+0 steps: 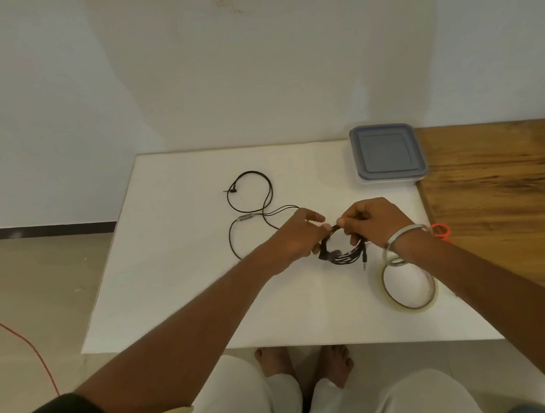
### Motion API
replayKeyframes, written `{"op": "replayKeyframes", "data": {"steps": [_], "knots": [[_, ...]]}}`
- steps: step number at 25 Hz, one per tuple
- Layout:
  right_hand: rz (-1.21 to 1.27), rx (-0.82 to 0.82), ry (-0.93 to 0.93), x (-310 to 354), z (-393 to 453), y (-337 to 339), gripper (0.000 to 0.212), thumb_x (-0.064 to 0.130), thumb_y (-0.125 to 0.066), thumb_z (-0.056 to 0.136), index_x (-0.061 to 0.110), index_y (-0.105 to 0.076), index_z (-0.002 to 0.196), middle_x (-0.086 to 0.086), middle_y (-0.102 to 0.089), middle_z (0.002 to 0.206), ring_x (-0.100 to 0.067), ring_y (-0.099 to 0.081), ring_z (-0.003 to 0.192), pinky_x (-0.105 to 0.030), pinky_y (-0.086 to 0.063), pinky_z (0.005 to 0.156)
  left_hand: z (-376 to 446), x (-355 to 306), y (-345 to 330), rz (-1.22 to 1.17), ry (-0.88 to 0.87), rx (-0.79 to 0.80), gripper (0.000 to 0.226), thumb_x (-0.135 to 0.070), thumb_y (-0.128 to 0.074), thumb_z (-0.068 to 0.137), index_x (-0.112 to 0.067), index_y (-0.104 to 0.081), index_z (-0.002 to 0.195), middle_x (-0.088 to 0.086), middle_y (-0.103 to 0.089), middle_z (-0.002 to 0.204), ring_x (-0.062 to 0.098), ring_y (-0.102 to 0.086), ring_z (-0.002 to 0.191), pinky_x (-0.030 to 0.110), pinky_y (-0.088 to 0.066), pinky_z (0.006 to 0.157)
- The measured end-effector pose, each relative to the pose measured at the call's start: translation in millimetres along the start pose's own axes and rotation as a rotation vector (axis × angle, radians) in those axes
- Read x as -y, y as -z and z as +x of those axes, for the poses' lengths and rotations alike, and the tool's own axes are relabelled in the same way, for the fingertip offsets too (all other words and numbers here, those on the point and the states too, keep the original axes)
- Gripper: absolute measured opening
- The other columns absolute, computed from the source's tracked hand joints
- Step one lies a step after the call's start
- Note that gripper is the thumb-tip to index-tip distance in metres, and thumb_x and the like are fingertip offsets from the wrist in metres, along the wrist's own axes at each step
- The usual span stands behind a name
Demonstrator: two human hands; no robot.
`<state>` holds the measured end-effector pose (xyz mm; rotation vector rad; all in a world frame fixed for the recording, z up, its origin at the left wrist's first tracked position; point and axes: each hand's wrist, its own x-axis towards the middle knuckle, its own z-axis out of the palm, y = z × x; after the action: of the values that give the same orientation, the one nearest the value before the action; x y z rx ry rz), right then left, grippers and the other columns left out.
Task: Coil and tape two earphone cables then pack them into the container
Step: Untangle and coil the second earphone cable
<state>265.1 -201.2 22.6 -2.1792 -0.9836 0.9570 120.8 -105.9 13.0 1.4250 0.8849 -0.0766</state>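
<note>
Both hands hold a coiled black earphone cable [339, 256] just above the middle of the white board [178, 283]. My left hand [296, 235] pinches the coil's upper left side, and my right hand [372, 221] pinches its top right. The plug end dangles at the coil's lower right. A second black earphone cable [252, 205] lies loose and uncoiled on the board, behind and left of my left hand. A roll of clear tape [409, 284] lies flat under my right wrist. The container [386, 153], with a grey-blue lid on it, sits at the board's far right corner.
A wooden tabletop [506, 202] extends to the right of the board. An orange loop [442, 232] lies at its left edge by my right wrist. A red cord [26, 343] runs across the floor on the left. My knees and bare feet show below the board's near edge.
</note>
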Motion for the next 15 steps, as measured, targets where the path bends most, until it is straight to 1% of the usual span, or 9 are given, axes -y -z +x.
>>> {"op": "replayKeyframes", "data": {"steps": [2, 3, 5, 7, 9, 10, 13, 14, 15], "knots": [[-0.064, -0.013, -0.068, -1.7, 13.3, 0.7, 0.011, 0.025, -0.065, 0.085, 0.014, -0.068, 0.083, 0.0, -0.068, 0.067, -0.009, -0.063, 0.061, -0.02, -0.045, 0.059, 3.6, 6.1, 13.6, 0.026, -0.089, -0.19, 0.023, -0.027, -0.055, 0.097, -0.015, -0.057, 0.116, -0.006, -0.06, 0.092, 0.009, -0.054, 0.063, 0.019, -0.043, 0.058], [-0.145, -0.027, -0.07, -3.5, 19.5, -0.1, 0.013, 0.026, -0.065, 0.085, 0.014, -0.068, 0.084, 0.0, -0.068, 0.071, -0.011, -0.062, 0.064, -0.019, -0.043, 0.058, 4.7, 9.5, 23.3, 0.071, -0.137, -0.288, 0.018, -0.024, -0.054, 0.097, -0.016, -0.061, 0.112, -0.01, -0.059, 0.093, 0.006, -0.054, 0.064, 0.016, -0.044, 0.058], [-0.303, -0.055, -0.044, -6.0, 30.1, -4.8, 0.014, 0.026, -0.064, 0.085, 0.014, -0.07, 0.088, -0.001, -0.067, 0.081, -0.013, -0.057, 0.074, -0.02, -0.04, 0.066, 4.0, 16.3, 46.4, 0.157, -0.192, -0.452, 0.016, -0.014, -0.052, 0.096, -0.017, -0.065, 0.106, -0.017, -0.06, 0.092, -0.001, -0.054, 0.069, 0.007, -0.042, 0.06], [-0.323, -0.077, -0.018, -9.3, 38.6, -10.9, 0.012, 0.023, -0.064, 0.085, 0.015, -0.071, 0.09, -0.003, -0.07, 0.091, -0.013, -0.056, 0.077, -0.021, -0.041, 0.072, 0.7, 24.5, 69.5, 0.18, -0.219, -0.572, 0.021, -0.005, -0.05, 0.094, -0.015, -0.067, 0.101, -0.013, -0.062, 0.093, -0.001, -0.053, 0.069, 0.002, -0.039, 0.057], [-0.319, -0.101, 0.003, -10.7, 42.1, -14.5, 0.01, 0.018, -0.064, 0.085, 0.016, -0.072, 0.089, -0.005, -0.071, 0.094, -0.014, -0.057, 0.076, -0.022, -0.043, 0.074, -1.6, 33.1, 88.3, 0.204, -0.226, -0.646, 0.025, -0.001, -0.048, 0.093, -0.016, -0.066, 0.098, -0.008, -0.062, 0.096, 0.002, -0.053, 0.069, 0.004, -0.039, 0.056], [-0.338, -0.121, 0.013, -9.7, 43.3, -16.9, 0.011, 0.016, -0.062, 0.086, 0.014, -0.072, 0.09, -0.007, -0.071, 0.095, -0.015, -0.058, 0.077, -0.024, -0.045, 0.076, -2.7, 37.8, 96.5, 0.235, -0.223, -0.666, 0.026, 0.0, -0.048, 0.093, -0.017, -0.066, 0.097, -0.006, -0.062, 0.098, 0.005, -0.053, 0.072, 0.006, -0.039, 0.06], [-0.406, -0.231, 0.108, 0.7, 41.3, -28.9, 0.016, 0.016, -0.056, 0.088, 0.015, -0.069, 0.097, -0.008, -0.062, 0.106, -0.025, -0.059, 0.093, -0.041, -0.048, 0.087, -7.1, 53.0, 113.3, 0.357, -0.227, -0.701, 0.026, 0.002, -0.047, 0.092, -0.014, -0.067, 0.097, -0.004, -0.06, 0.097, 0.01, -0.052, 0.085, 0.015, -0.038, 0.076], [-0.408, -0.261, 0.167, 7.0, 39.8, -35.0, 0.016, 0.017, -0.055, 0.089, 0.017, -0.067, 0.098, -0.007, -0.059, 0.107, -0.025, -0.058, 0.097, -0.044, -0.047, 0.088, -9.0, 58.0, 116.5, 0.378, -0.231, -0.715, 0.025, 0.002, -0.048, 0.092, -0.013, -0.067, 0.097, -0.004, -0.059, 0.096, 0.01, -0.051, 0.084, 0.015, -0.037, 0.077], [-0.408, -0.274, 0.225, 14.4, 39.3, -42.5, 0.015, 0.018, -0.055, 0.089, 0.019, -0.066, 0.099, -0.005, -0.057, 0.107, -0.024, -0.058, 0.098, -0.044, -0.045, 0.088, -10.8, 62.6, 118.4, 0.387, -0.23, -0.729, 0.023, 0.002, -0.048, 0.092, -0.012, -0.066, 0.097, -0.004, -0.057, 0.096, 0.009, -0.05, 0.082, 0.013, -0.036, 0.075]]}}
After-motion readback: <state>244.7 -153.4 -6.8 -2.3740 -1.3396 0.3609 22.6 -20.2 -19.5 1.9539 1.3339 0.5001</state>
